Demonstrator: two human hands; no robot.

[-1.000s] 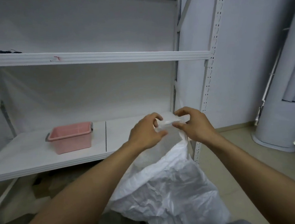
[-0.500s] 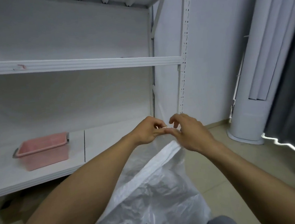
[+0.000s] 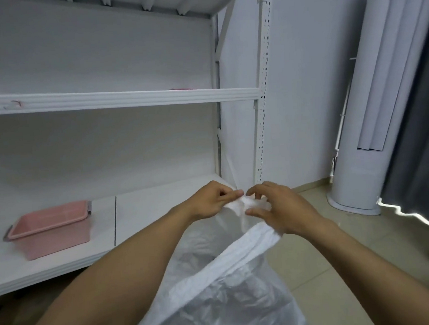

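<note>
A white rack [image 3: 116, 103] fills the wall ahead, with a pink basket [image 3: 52, 230] on its lowest shelf. In front of the rack's right post I hold up a white bag [image 3: 218, 290]. My left hand [image 3: 208, 201] keeps a narrow, pinching grip on the bag's top edge. My right hand [image 3: 281, 208] curls round the same bunched edge, thumb seemingly beneath it.

We face white metal shelving [image 3: 116, 100], a pink basket [image 3: 49, 230] on its lower shelf [image 3: 145, 214]. Beside it we see a white wall [image 3: 309, 78], beige floor tiles [image 3: 345, 267], a white tower air conditioner [image 3: 356, 151] and a grey curtain [image 3: 416, 133].
</note>
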